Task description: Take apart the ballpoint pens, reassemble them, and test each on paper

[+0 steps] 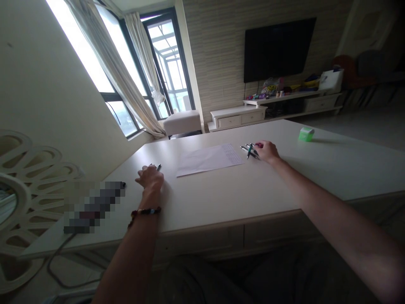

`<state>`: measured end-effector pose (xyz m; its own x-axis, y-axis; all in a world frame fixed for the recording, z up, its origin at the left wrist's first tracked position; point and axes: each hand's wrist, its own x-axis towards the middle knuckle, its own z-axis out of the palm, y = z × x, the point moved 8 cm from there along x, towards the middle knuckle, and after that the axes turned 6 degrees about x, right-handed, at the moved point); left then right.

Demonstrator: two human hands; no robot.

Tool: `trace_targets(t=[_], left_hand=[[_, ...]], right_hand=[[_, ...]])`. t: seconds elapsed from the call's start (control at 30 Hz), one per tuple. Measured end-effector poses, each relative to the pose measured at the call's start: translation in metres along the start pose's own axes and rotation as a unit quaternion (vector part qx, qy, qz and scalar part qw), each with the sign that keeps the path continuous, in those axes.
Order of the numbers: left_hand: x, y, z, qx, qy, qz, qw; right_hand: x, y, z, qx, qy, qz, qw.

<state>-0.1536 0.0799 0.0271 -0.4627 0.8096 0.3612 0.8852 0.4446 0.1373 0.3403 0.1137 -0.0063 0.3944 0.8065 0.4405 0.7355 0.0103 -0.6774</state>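
Note:
My left hand (149, 177) rests on the white table (240, 190) with its fingers curled round a dark pen (157, 167) whose tip pokes out to the right. My right hand (266, 151) reaches to the far side of the table and its fingers close on a small cluster of pens (249, 150), some green and dark. A sheet of white paper (209, 159) lies flat between the two hands. A beaded bracelet (144, 212) circles my left wrist.
A small green box (306, 134) stands at the table's far right. A blurred dark object (91, 204) with a cable lies at the left edge. Beyond are a stool (182, 122), a low TV cabinet (272, 107) and a wall television (278, 48).

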Motion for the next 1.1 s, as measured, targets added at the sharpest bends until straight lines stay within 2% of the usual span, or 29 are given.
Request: trace_targets(t=[0.1, 0.3, 0.43, 0.47, 0.5, 0.57, 0.63, 0.67, 0.73, 0.8, 0.87, 0.97, 1.03, 1.1], left_hand=[[0.008, -0.013, 0.008, 0.000, -0.022, -0.030, 0.999], [0.015, -0.018, 0.015, -0.031, -0.021, -0.054, 0.998], [0.012, -0.001, 0.010, -0.088, -0.026, -0.008, 0.996], [0.010, 0.008, 0.007, -0.127, -0.025, 0.014, 0.992], [0.006, 0.017, 0.001, -0.207, -0.019, 0.035, 0.978], [-0.003, 0.034, -0.005, -0.391, -0.040, 0.051, 0.918], [-0.017, 0.057, -0.005, -0.546, -0.118, 0.067, 0.827], [-0.026, 0.069, -0.006, -0.591, -0.162, 0.080, 0.786], [-0.046, 0.092, -0.011, -0.638, -0.236, 0.128, 0.722], [-0.067, 0.110, -0.015, -0.646, -0.301, 0.175, 0.679], [-0.086, 0.123, -0.016, -0.621, -0.357, 0.215, 0.663], [-0.104, 0.133, -0.015, -0.578, -0.392, 0.258, 0.668], [-0.106, 0.136, -0.016, -0.554, -0.377, 0.288, 0.684], [-0.104, 0.136, -0.017, -0.527, -0.335, 0.323, 0.711]], right_hand=[[0.000, -0.001, -0.001, 0.006, 0.008, -0.003, 1.000], [0.001, -0.004, -0.005, 0.021, 0.029, -0.016, 0.999], [-0.003, -0.027, -0.011, 0.063, 0.051, -0.071, 0.994], [-0.006, -0.036, -0.011, 0.080, 0.047, -0.091, 0.991], [-0.010, -0.046, -0.009, 0.101, 0.035, -0.111, 0.988], [-0.021, -0.066, -0.001, 0.151, -0.009, -0.137, 0.979], [-0.036, -0.085, 0.013, 0.206, -0.082, -0.142, 0.965], [-0.044, -0.093, 0.023, 0.236, -0.128, -0.131, 0.954], [-0.064, -0.109, 0.044, 0.309, -0.247, -0.103, 0.913], [-0.088, -0.124, 0.062, 0.370, -0.367, -0.066, 0.851], [-0.108, -0.135, 0.071, 0.410, -0.445, -0.034, 0.796], [-0.127, -0.144, 0.074, 0.439, -0.513, -0.026, 0.737], [-0.132, -0.146, 0.074, 0.441, -0.542, -0.034, 0.715], [-0.131, -0.142, 0.074, 0.428, -0.545, -0.037, 0.720]])
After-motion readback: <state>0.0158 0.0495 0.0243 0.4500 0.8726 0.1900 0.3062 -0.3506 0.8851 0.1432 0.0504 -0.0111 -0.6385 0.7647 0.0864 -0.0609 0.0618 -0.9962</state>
